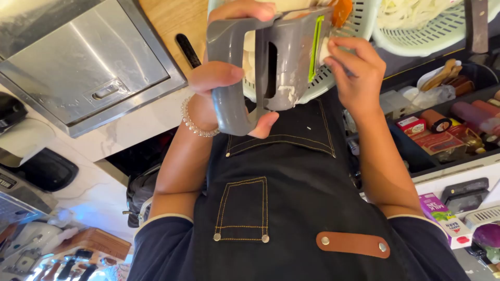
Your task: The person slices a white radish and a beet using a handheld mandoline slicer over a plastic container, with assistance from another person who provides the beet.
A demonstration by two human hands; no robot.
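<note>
- So the view here is flipped: the person's dark apron (291, 208) with its tan leather patch fills the bottom, and the arms reach up toward the top of the frame.
- Both hands are on a grey handheld slicer (276, 62) with a lime-green blade strip, held up in the air over a pale green basket (354, 31), not resting on any surface.
- Left hand (224, 83) is curled tight around the slicer's grey handle, fingers on one side, thumb poking out underneath. There's a beaded bracelet (198, 122) on that wrist.
- Right hand (357, 73) is up against the slicer's side right by the green strip, fingers bent and pinching at the edge there. Looks like a small pale bit under the fingertips, but honestly can't tell what it is.
- Some whitish residue is stuck on the slicer body near the bottom.
- A second basket (442, 31) at the top right holds pale shredded stuff (411, 13).
- Wooden cutting board (172, 26) sits just beside the first basket, and next to that a steel hatch (88, 62) with a recessed pull handle.
- Over on the right, a dark tray (416, 151) packed with jars and small boxes, plus a purple-and-white carton (445, 218) lower down.
</note>
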